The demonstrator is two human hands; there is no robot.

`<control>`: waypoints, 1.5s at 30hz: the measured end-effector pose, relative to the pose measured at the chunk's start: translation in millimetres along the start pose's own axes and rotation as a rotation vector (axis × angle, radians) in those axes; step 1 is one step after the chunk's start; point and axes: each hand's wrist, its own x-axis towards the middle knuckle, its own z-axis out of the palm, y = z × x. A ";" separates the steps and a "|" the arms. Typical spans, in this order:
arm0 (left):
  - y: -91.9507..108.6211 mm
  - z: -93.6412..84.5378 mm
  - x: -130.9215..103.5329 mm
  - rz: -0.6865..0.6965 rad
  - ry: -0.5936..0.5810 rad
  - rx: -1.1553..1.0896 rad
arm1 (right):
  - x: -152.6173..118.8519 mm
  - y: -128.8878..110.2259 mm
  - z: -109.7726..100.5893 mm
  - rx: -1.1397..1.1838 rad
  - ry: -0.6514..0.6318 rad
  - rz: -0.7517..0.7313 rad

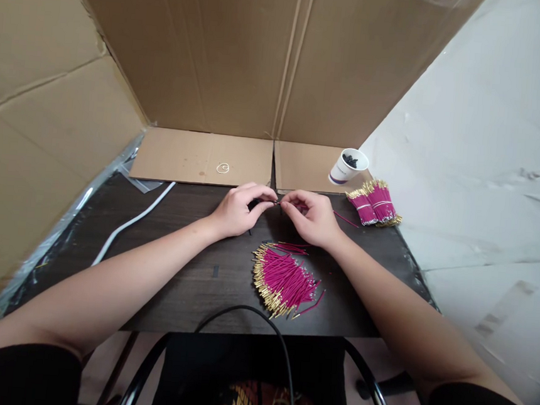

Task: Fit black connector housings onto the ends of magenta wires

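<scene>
My left hand (pixel 239 211) pinches a small black piece between thumb and forefinger; it is too small to make out clearly. Close against it, almost fingertip to fingertip, my right hand (pixel 314 220) is closed on what looks like a magenta wire, mostly hidden by the fingers. A magenta wire (pixel 346 220) shows out past the right side of that hand. Below both hands lies a fanned pile of magenta wires (pixel 286 279) with gold-coloured ends. A few wires (pixel 287 248) with dark tips rest at the pile's upper edge.
A white paper cup (pixel 337 172) of small black pieces stands on the cardboard at back right. Beside it lie banded bundles of magenta wires (pixel 376 204). A white rubber band (pixel 222 168) rests on the left cardboard. A pale cable (pixel 131 223) crosses the dark table's left side. Cardboard walls (pixel 193 51) rise behind.
</scene>
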 end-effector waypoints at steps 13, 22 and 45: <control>1.5 -1.1 0.9 0.058 0.004 0.020 | 0.2 -1.5 -1.5 -0.009 -0.038 0.015; 0.7 0.0 -0.9 0.013 0.003 0.005 | -0.5 -0.1 0.3 0.020 -0.015 0.004; 0.3 0.0 -1.0 0.045 0.016 0.074 | -0.5 1.3 1.8 0.051 -0.005 -0.009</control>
